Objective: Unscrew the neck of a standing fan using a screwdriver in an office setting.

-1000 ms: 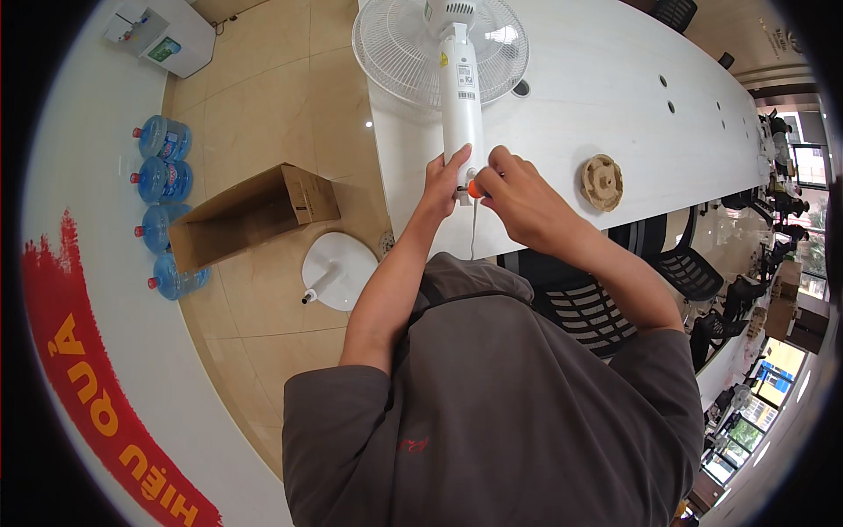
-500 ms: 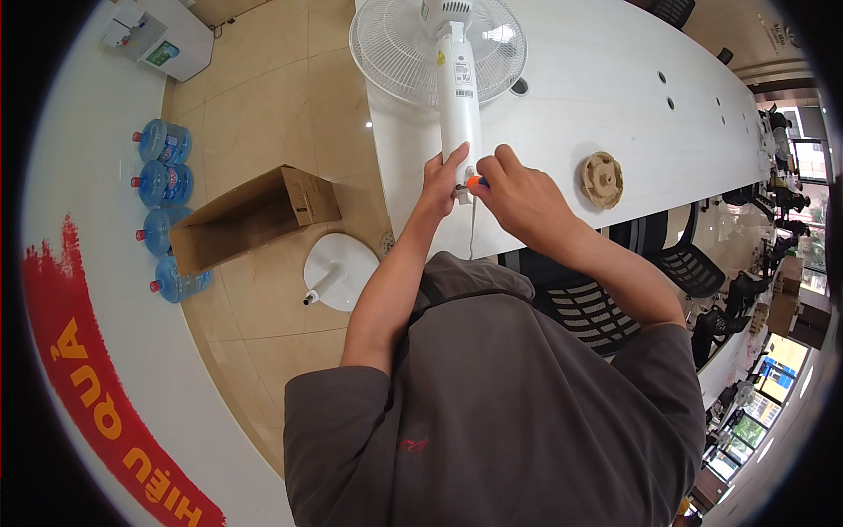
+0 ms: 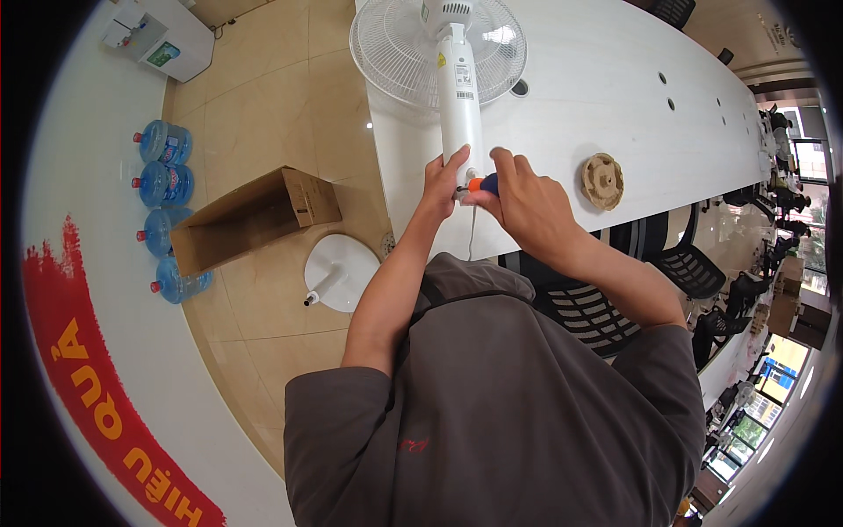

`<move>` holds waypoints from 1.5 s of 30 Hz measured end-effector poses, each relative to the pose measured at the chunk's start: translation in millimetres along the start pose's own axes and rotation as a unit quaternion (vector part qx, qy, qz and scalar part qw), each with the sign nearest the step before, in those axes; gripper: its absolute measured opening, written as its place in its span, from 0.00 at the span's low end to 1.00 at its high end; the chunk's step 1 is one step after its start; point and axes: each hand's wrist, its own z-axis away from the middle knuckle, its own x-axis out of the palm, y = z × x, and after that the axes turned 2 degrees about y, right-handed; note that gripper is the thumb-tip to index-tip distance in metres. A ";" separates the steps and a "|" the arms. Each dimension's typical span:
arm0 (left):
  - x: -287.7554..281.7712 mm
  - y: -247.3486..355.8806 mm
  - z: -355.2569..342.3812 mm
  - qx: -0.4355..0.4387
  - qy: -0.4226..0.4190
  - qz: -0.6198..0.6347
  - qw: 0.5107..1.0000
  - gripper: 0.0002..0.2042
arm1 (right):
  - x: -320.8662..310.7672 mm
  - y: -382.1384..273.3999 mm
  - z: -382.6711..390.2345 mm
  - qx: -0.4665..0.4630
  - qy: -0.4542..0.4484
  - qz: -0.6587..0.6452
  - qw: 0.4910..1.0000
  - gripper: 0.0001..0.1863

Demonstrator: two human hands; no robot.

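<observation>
A white electric fan (image 3: 457, 97) lies on the white table, its round wire grille at the far end and its column pointing toward me. My left hand (image 3: 443, 183) is wrapped round the lower end of the column. In my right hand (image 3: 531, 198) is a screwdriver (image 3: 489, 184) with an orange and dark blue handle. Its shaft points left at the column's lower end, close to my left fingers; the tip's exact contact is too small to make out. A thin white cord (image 3: 472, 233) hangs from that end over the table edge.
On the white table (image 3: 606, 97) sits a brown moulded-pulp piece (image 3: 602, 182). Black mesh chairs (image 3: 587, 307) stand at the near side. To the left on the floor are an open cardboard box (image 3: 255, 220), a round white fan base (image 3: 342, 272) with a short pole, and several blue water bottles (image 3: 164, 183).
My right hand has shifted slightly and its fingers have loosened and turned, so more of the screwdriver's handle shows. My left hand and the fan stay where they were.
</observation>
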 end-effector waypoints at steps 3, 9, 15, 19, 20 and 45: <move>0.9 1.2 1.9 -0.003 0.009 0.002 1.000 0.18 | 11.3 8.0 -3.8 -0.059 0.025 -0.011 0.998 0.15; -6.0 -4.1 -3.8 -0.029 -0.014 0.005 0.999 0.18 | 22.9 38.3 -15.5 -0.380 0.150 -0.031 0.912 0.13; -1.0 -2.6 -0.6 0.000 0.004 -0.001 1.000 0.18 | 1.5 4.2 -2.0 -0.027 0.029 -0.010 0.999 0.16; -3.6 -4.9 -2.8 0.010 0.000 0.010 1.000 0.18 | 10.0 8.8 -8.2 -0.049 0.025 -0.031 0.998 0.16; -3.4 -5.9 -2.8 0.009 -0.005 0.015 1.000 0.18 | 14.5 17.6 -9.5 -0.139 0.066 -0.012 0.988 0.16; -7.2 -11.0 -6.0 0.025 -0.015 0.018 0.999 0.18 | 17.3 40.7 -12.0 -0.280 0.169 -0.042 0.944 0.18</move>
